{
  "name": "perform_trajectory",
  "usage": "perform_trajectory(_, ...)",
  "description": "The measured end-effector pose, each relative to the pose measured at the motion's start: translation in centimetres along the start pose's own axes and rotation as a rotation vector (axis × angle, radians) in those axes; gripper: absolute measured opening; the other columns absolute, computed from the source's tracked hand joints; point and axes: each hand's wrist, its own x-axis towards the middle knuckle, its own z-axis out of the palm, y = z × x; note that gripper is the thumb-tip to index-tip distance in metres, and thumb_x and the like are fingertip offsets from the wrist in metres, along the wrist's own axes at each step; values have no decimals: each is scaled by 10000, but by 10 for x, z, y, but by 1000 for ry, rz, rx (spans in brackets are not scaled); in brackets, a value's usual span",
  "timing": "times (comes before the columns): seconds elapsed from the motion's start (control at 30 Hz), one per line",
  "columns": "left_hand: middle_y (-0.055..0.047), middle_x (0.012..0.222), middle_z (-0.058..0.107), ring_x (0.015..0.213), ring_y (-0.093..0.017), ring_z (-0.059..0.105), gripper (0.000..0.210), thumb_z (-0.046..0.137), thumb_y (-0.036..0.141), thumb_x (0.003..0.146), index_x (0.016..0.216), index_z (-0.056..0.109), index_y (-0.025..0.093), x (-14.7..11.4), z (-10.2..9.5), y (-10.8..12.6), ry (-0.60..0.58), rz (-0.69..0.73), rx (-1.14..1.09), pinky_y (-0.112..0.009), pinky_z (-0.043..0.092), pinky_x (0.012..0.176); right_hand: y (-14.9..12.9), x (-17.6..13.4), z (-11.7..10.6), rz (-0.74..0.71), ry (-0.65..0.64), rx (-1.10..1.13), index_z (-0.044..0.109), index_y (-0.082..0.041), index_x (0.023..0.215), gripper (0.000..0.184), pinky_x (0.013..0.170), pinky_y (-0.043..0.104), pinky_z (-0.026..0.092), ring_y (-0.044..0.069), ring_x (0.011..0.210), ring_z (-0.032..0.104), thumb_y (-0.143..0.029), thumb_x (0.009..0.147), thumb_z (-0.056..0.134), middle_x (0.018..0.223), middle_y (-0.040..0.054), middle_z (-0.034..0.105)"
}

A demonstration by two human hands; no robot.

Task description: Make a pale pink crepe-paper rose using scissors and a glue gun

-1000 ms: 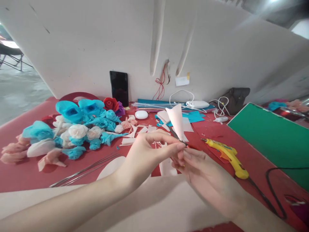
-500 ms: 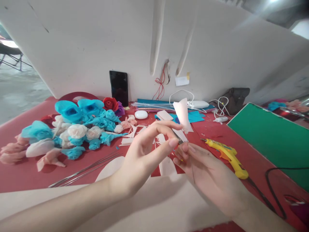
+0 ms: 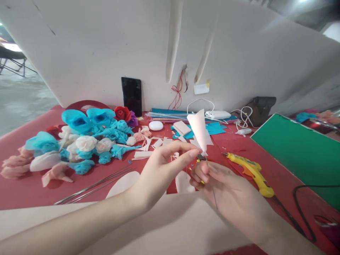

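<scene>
A pale pink paper cone, narrow end down, stands on a thin wire stem. My right hand is closed around that stem just under the cone. A small dark-tipped tool with bits of yellow also shows at these fingers; most of it is hidden. My left hand is closed, thumb and forefinger pinched together beside the cone's base. What lies in the pinch is too small to make out, though a fine thread or wire hangs below it. A large pale sheet lies under both wrists.
Blue, white and pink fabric-like flowers are heaped at left, near metal rods. Pale paper scraps lie mid-table. A yellow glue gun and a green board are at right. A phone leans on the wall.
The cone has turned more upright and its wide end faces differently. My left fingers have drawn together in a pinch near its base. Right hand has shifted slightly lower.
</scene>
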Motion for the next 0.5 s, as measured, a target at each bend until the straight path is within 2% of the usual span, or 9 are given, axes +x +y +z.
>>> perform_trajectory(0.1,23,662,622,652,-111,588,131,585,267,792,702,632,185,-1,1,0,-60,-22,-69,-196,468,608,3,0,-3,-26,-2,-44,620,-169,689,212,671,210,367,86,692,418,-285,839,524,693,1,446)
perform_trajectory(0.2,24,604,602,593,-96,570,191,589,250,788,620,615,163,-1,0,2,-77,-15,-83,-189,474,593,5,1,-4,-39,21,-119,652,-185,717,176,715,224,370,97,719,438,-296,818,561,709,9,488)
perform_trajectory(0.33,22,662,583,636,-89,548,164,580,232,797,652,607,159,-1,-1,2,-54,40,-19,-171,463,607,4,2,-3,-46,38,-115,647,-178,692,182,704,211,377,92,715,441,-304,806,579,708,8,493)
perform_trajectory(0.5,36,748,526,721,-79,517,128,533,250,834,722,549,191,-4,-1,1,-20,75,-73,-155,442,665,1,1,-1,-32,22,-11,619,-168,693,199,650,195,372,81,680,433,-276,835,532,687,0,448)
